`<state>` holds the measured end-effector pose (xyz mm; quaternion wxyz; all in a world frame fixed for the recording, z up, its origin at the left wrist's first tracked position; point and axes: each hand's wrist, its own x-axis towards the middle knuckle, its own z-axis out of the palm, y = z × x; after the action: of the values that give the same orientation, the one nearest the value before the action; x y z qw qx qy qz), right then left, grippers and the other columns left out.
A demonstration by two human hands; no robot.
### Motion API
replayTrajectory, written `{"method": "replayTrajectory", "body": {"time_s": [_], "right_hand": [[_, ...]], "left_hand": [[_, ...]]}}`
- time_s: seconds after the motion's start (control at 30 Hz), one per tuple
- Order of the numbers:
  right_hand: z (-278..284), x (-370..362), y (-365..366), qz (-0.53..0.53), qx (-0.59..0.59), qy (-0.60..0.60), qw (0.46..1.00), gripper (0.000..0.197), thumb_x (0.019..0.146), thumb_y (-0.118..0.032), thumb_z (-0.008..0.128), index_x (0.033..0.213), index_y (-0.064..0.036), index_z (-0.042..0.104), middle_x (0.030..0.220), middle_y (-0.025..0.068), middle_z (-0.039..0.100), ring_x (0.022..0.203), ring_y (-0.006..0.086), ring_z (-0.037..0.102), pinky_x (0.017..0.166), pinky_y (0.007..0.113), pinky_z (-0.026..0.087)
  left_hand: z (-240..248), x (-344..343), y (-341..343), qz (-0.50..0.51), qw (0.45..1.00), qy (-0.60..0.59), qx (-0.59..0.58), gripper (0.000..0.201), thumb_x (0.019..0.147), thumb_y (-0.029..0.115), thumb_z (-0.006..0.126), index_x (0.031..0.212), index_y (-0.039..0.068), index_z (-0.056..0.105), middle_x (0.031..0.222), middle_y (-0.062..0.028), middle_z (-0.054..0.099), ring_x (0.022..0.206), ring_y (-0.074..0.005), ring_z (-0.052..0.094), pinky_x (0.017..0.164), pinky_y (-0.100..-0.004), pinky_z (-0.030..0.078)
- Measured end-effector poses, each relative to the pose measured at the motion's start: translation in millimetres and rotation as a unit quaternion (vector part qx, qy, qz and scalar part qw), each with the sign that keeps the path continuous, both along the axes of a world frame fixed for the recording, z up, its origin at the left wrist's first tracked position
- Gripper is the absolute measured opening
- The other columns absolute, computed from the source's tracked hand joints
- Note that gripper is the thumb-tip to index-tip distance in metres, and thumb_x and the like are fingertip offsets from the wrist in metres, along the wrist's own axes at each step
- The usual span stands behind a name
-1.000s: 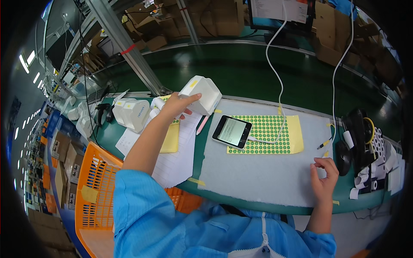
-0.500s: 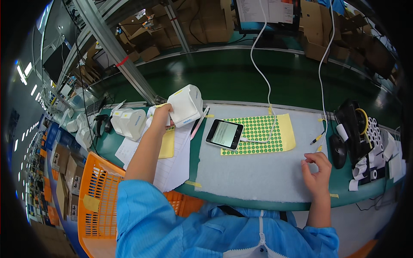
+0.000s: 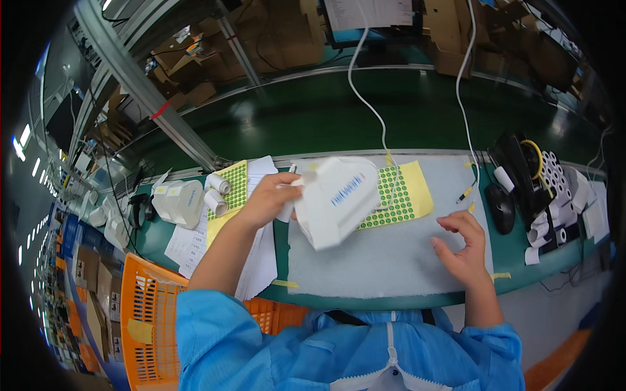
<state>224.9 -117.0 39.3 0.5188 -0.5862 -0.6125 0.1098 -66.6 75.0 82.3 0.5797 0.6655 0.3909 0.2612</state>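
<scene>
My left hand grips the left edge of a white boxy plastic device with blue lettering, its outline slightly blurred. The device is held over the grey mat, in front of a yellow sheet of round green stickers, and covers part of it. The phone lying there earlier is hidden behind the device. Above the mat's right part my right hand is open and holds nothing, its fingers loosely curved and thumb apart. A white cable runs down to the sticker sheet.
On the left are another white device, label rolls, a second sticker sheet and papers. An orange basket stands below the table edge. A black mouse and more rolls are on the right.
My left hand has carried the white device from the papers rightward and nearer, over the mat, tilting it. The label rolls at left are uncovered. My right hand has its fingers spread slightly more.
</scene>
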Motion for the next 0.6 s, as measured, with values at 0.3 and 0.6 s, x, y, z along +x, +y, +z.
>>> {"method": "replayTrajectory", "body": {"time_s": [0.3, 0.6], "right_hand": [[30, -7, -4, 0.138, -0.088, -0.094, 0.982, 0.057, 0.059, -0.019, 0.073, 0.112, -0.0058, 0.057, 0.128, 0.0197, 0.04, 0.118, 0.0353, 0.041, 0.096, 0.039, 0.037], [31, -10, 0, 0.162, -0.109, -0.065, 0.979, 0.055, 0.055, -0.017, 0.073, 0.108, -0.0068, 0.061, 0.125, 0.0217, 0.044, 0.117, 0.0353, 0.043, 0.096, 0.037, 0.037]], "left_hand": [[2, 89, -42, -0.216, 0.888, 0.175, 0.367, 0.021, 0.084, 0.011, 0.053, 0.101, 0.002, 0.062, 0.083, -0.0143, 0.063, 0.074, -0.0263, 0.061, 0.068, -0.0323, 0.046], [1, 100, -39, -0.275, 0.838, 0.168, 0.441, 0.017, 0.081, 0.009, 0.055, 0.096, 0.004, 0.062, 0.078, -0.0117, 0.061, 0.073, -0.0281, 0.059, 0.067, -0.0373, 0.046]]}}
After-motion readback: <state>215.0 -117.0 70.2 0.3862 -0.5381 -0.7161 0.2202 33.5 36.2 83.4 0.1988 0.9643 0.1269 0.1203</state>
